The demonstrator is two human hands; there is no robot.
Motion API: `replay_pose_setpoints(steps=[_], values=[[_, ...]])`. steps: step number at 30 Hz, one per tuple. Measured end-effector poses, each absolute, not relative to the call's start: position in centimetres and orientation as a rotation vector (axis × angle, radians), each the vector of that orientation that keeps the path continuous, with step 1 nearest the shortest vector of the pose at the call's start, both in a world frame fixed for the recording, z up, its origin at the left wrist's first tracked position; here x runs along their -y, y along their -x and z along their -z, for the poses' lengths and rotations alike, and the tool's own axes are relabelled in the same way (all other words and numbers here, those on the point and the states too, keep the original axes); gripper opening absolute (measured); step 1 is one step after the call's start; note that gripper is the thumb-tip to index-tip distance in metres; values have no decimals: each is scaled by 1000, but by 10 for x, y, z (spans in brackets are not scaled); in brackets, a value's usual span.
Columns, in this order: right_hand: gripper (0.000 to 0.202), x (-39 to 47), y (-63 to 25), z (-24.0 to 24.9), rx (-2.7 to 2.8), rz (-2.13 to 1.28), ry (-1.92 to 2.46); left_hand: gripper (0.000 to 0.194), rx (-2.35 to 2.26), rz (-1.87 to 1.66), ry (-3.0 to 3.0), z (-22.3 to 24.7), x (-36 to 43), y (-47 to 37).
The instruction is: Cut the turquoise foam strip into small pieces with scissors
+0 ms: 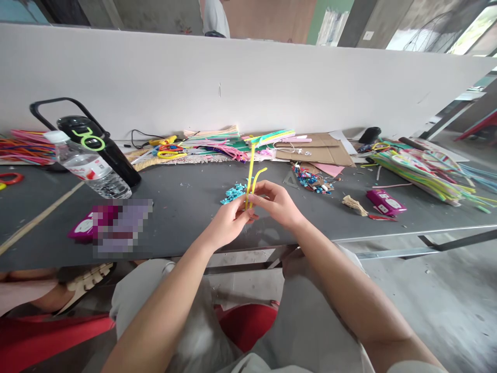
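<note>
Both hands meet in front of me, just above the near part of the dark grey table. Between the fingers stands a yellow pipe cleaner (251,166), bent so that two ends point up, the left one longer and the right one curving outward. My left hand (229,220) pinches its lower part from the left. From the other side my right hand (277,203) grips it with thumb and fingers, close to the left fingertips. Behind the left hand lies a small pile of short blue pieces (233,193). The lowest part of the pipe cleaner is partly hidden by fingers.
A clear water bottle (95,168) and a black flask (116,160) stand left. Pipe cleaner bundles (423,173) lie right, near a purple packet (385,202). Yellow-handled scissors (171,151) and cardboard (316,147) lie along the white partition (248,88). Another person's foot (85,285) shows lower left.
</note>
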State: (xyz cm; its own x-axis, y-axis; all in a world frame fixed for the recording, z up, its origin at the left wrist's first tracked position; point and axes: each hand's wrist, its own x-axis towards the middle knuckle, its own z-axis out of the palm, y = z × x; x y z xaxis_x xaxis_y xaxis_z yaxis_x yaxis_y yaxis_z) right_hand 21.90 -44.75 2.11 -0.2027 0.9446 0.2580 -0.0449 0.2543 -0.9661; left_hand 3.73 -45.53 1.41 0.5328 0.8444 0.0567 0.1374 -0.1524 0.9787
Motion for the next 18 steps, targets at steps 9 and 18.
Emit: replay_pose_setpoints(steps=[9, 18], values=[[29, 443, -219, -15, 1441, -1112, 939, 34, -1024, -688, -1884, -15, 460, -36], [33, 440, -220, -15, 1150, -1223, 864, 27, -1174, -933, -1997, -11, 456, -39]])
